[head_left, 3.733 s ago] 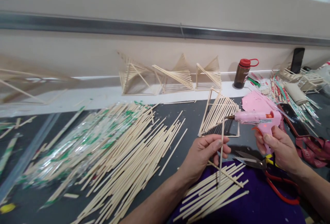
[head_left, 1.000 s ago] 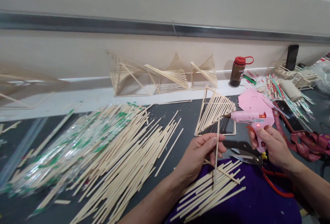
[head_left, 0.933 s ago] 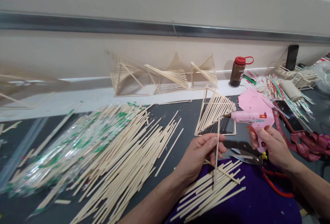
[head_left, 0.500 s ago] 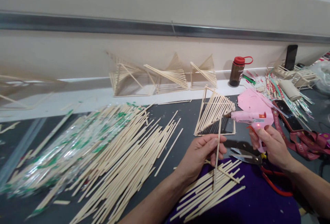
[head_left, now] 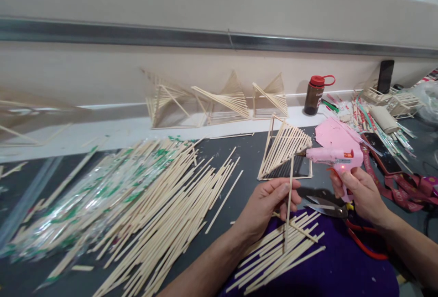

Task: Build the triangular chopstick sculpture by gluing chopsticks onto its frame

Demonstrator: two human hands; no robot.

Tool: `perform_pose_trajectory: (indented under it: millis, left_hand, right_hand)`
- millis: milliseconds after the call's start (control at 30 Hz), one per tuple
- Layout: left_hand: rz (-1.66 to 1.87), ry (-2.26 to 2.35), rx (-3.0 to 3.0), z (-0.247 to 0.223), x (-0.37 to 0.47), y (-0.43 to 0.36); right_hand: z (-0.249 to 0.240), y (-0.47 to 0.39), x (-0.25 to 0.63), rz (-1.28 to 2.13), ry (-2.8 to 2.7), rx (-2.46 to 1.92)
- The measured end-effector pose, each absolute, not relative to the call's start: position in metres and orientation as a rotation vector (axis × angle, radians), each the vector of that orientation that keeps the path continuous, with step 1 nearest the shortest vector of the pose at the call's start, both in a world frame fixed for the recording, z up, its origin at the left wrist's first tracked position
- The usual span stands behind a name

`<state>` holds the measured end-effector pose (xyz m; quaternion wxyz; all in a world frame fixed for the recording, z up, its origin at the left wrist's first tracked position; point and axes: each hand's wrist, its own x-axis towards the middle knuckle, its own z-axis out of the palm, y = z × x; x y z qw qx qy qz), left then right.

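My left hand (head_left: pixel 272 203) pinches a thin wooden stick (head_left: pixel 290 192) that stands nearly upright. Wrapped round the handle of a pink hot glue gun (head_left: pixel 337 156), my right hand (head_left: pixel 361 190) has a finger at its orange trigger. The gun's dark nozzle points left at the stick's upper end; whether they touch I cannot tell. Just behind lies a stick frame (head_left: pixel 285 148) with slanted rows of sticks. Below my hands, several short sticks (head_left: pixel 280 253) rest on purple cloth (head_left: pixel 345 260). Scissors (head_left: pixel 330 206) with red handles lie under my right hand.
Loose sticks (head_left: pixel 178 215) and plastic-wrapped sticks (head_left: pixel 92 196) cover the left of the dark table. Twisted stick models (head_left: pixel 226 98) line the wall. A red-capped bottle (head_left: pixel 314 94), a phone (head_left: pixel 381 153), a maroon lanyard (head_left: pixel 398 192) and pink card (head_left: pixel 333 133) lie to the right.
Almost nothing differs. Both hands, the stick and the glue gun hold nearly the same positions, with the nozzle still by the stick's upper end.
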<state>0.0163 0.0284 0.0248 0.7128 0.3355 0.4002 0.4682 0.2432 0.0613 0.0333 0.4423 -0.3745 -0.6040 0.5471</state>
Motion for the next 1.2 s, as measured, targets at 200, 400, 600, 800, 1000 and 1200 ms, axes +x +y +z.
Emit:
perform_pose_trajectory:
  millis: [200,400,600,800,1000,1200]
  left_hand:
    - [1.040,0.871,0.750,0.024,0.016,0.028]
    - [1.024,0.867,0.750,0.022,0.016,0.028]
    - [1.019,0.901,0.744,0.024,0.015,0.027]
    - [1.003,0.902,0.738,0.024,0.015,0.027]
    - [1.015,0.893,0.742,0.023,0.015,0.028]
    - [1.034,0.926,0.734,0.027,0.014,0.029]
  right_hand:
    - [0.033,0.062,0.244,1.396,-1.490,-0.929]
    - [0.031,0.062,0.245,1.365,-1.485,-0.958]
    - [0.030,0.062,0.246,1.382,-1.489,-0.953]
    - [0.032,0.062,0.245,1.367,-1.483,-1.008]
    - [0.041,0.061,0.242,1.376,-1.456,-1.039]
    - [0.048,0.061,0.237,1.544,-1.271,-0.994]
